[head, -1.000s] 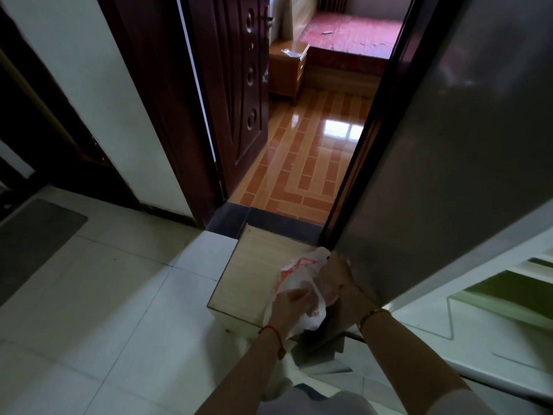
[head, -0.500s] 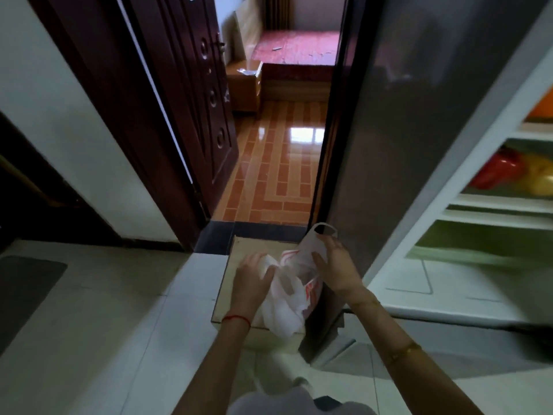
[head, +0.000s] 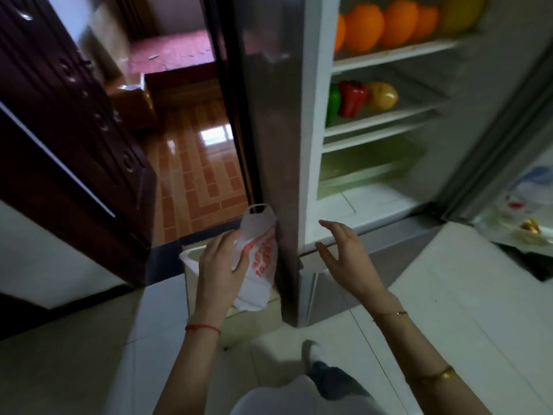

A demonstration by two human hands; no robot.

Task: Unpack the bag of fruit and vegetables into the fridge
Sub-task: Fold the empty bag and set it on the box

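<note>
We see the left hand [head: 221,265] gripping a limp white plastic bag with orange print [head: 258,259] beside the open grey fridge [head: 314,145], probably steadying it, while the right hand [head: 344,256] hovers empty, fingers spread, near the fridge's lower ledge.

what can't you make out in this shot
Head view only:
- Inside of the white bag: hidden by its plastic and the left hand.
- Stool under the bag: mostly covered.
- Door-shelf items: blurred, cut by right edge.
- Top-shelf fruit: cropped by top edge.
</note>
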